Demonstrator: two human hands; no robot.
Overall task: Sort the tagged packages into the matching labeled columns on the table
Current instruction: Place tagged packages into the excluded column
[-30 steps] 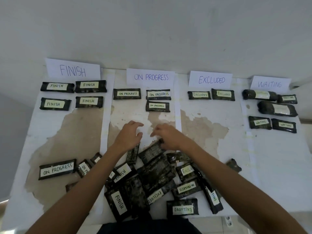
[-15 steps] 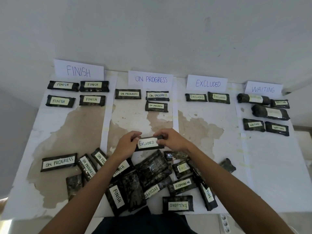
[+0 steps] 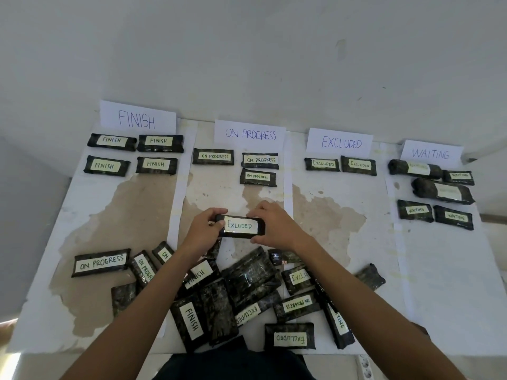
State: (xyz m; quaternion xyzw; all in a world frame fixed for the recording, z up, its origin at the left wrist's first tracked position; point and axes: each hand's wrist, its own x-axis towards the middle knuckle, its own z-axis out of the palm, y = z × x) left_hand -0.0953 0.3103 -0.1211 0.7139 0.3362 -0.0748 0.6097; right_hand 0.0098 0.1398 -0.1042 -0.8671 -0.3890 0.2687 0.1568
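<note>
White paper, stained brown in patches, covers the surface (image 3: 343,242), and four signs stand along its far edge: the FINISH sign (image 3: 137,119), the ON PROGRESS sign (image 3: 250,134), the EXCLUDED sign (image 3: 341,143) and the WAITING sign (image 3: 430,153). We judge the sorting roughly half done: four packages lie under the first sign, three under the second, two under the third and five under the fourth.

Our left hand (image 3: 204,231) and right hand (image 3: 277,229) hold the tagged package (image 3: 240,226) by its two ends, fingers curled round it, label up and reading "EXLUDED". It is over the near part of the ON PROGRESS column, so it has yet to cross rightward to its own.

What is left is the unsorted pile (image 3: 252,275) nearest us, overlapping, with some tags hidden. An ON PROGRESS package (image 3: 101,262) lies apart at the left. A stray package (image 3: 370,277), no tag showing, lies low in the EXCLUDED column. Neither blocks the bare space below the two already placed there.
</note>
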